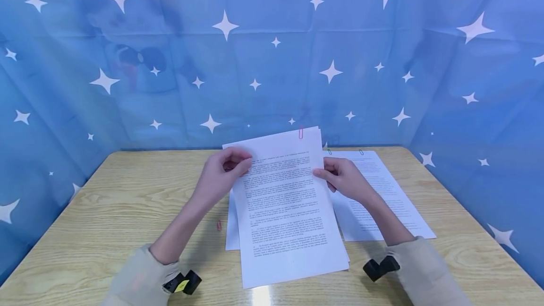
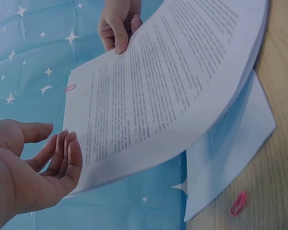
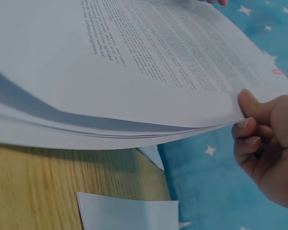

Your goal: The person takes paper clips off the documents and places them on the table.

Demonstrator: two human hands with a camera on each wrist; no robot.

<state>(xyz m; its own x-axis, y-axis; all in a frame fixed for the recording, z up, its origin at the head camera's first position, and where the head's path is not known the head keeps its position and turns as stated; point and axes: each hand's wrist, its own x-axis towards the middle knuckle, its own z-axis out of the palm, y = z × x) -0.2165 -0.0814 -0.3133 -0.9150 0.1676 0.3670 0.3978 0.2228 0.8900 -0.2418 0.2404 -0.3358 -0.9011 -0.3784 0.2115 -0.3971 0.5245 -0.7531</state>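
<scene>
A stack of printed sheets (image 1: 280,268) is held up at a tilt above the table, with a pink paper clip (image 1: 301,133) at its upper right corner. My right hand (image 1: 345,176) pinches the right edge of the stack between thumb and fingers; the right wrist view shows several layers of paper (image 3: 134,115) fanning apart there. At the upper left edge is my left hand (image 1: 225,169). In the left wrist view its thumb stands apart from the loosely bent fingers (image 2: 73,158), which are at the paper's edge without a pinch; whether they touch it I cannot tell.
Another pink paper clip (image 1: 219,225) lies on the wooden table (image 1: 127,211), left of the stack. Partly hidden behind the stack are more sheets (image 1: 231,235). On the right lie printed papers (image 1: 382,197) with a green clip (image 1: 361,152) at the top. A blue starry curtain (image 1: 263,60) surrounds the table.
</scene>
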